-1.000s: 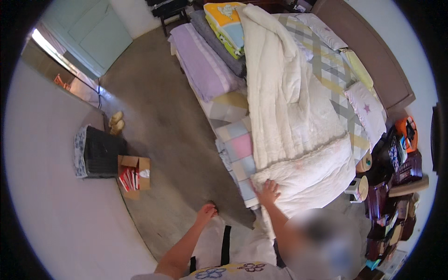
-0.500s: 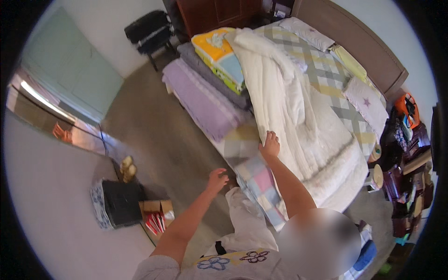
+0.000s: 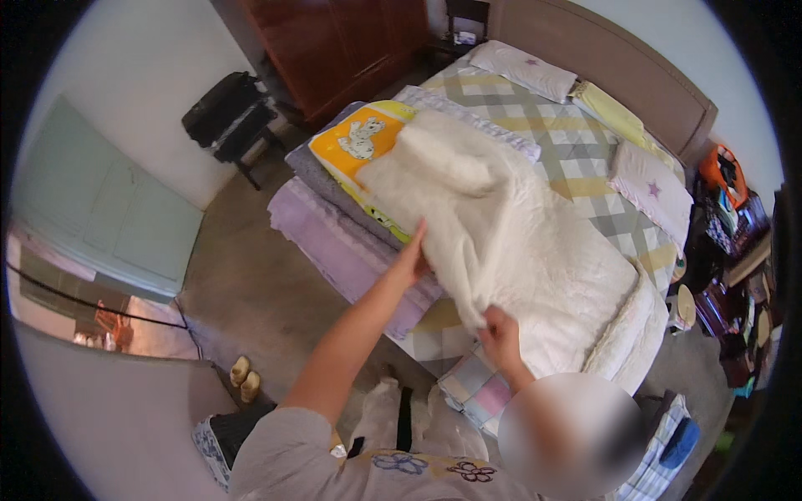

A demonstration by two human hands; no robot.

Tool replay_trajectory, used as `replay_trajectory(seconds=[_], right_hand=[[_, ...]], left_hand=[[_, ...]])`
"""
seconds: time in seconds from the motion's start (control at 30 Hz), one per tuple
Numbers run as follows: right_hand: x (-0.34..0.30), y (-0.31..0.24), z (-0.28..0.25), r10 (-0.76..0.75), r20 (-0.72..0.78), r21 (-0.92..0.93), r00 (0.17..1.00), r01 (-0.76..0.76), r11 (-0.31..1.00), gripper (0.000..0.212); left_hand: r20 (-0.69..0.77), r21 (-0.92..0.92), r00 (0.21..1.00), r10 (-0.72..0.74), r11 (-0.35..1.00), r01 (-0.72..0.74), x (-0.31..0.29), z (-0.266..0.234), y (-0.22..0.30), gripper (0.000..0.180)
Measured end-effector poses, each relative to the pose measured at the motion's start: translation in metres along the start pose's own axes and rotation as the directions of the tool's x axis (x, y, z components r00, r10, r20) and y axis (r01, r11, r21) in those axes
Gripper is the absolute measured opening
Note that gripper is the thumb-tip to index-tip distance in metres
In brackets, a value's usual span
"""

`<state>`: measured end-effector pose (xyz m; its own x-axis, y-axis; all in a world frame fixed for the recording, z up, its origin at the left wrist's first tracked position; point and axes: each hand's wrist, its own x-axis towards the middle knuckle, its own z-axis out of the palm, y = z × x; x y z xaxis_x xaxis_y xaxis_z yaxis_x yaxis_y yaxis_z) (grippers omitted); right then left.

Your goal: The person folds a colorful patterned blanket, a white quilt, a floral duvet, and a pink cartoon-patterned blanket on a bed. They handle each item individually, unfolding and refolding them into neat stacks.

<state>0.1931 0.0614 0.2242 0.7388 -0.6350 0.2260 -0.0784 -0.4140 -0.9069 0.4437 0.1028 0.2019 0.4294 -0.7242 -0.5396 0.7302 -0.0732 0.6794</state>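
A thick, fluffy white blanket [image 3: 543,275] lies in loose folds over the bed. My right hand [image 3: 499,336] is closed on its near edge, bunching the cloth. Farther left along that edge, my left hand [image 3: 413,257] grips the blanket's side, some of its fingers hidden by the cloth. Under and left of the blanket are a folded lilac blanket [image 3: 334,250], a grey one [image 3: 330,179] and a yellow-orange one with an animal print [image 3: 355,140]. Below my right hand, a folded patchwork cloth [image 3: 472,384] sits at the bed's corner.
Pillows [image 3: 652,188] rest by the brown headboard [image 3: 610,63] on a checked sheet [image 3: 576,159]. A black chair [image 3: 230,117] stands near a reddish wooden wardrobe [image 3: 334,54]. Slippers [image 3: 244,380] lie on the floor at left. Piled belongings [image 3: 735,275] crowd the right side.
My left hand has gone from above the floor up to the blanket's edge. My right hand has closed on the blanket, which now spreads farther left over the folded pile.
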Motion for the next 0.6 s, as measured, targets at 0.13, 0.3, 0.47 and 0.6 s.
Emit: replay_trajectory(seconds=[0.13,0.3,0.47,0.6], right_hand=[[-0.028,-0.060,-0.016,0.172,0.124,0.028,0.977,-0.177,0.984,0.019],[-0.037,-0.065,0.019,0.227,-0.125,-0.177,0.966,-0.246,0.953,0.019],[-0.029,-0.056,0.072,0.244,-0.237,-0.429,0.940,-0.327,0.842,0.020],[0.013,-0.103,0.128,0.386,-0.167,-0.434,0.907,-0.419,0.798,0.064]], left_hand=[[-0.050,-0.277,0.993,0.108,0.954,-0.117,0.067,-0.039,0.067,0.060],[-0.052,-0.263,0.980,0.193,0.944,-0.200,0.044,-0.028,0.134,0.049],[0.011,0.084,0.907,0.421,0.904,-0.420,-0.048,-0.035,0.197,0.056],[0.037,0.095,0.934,0.354,0.930,-0.356,-0.050,-0.118,0.149,0.059]])
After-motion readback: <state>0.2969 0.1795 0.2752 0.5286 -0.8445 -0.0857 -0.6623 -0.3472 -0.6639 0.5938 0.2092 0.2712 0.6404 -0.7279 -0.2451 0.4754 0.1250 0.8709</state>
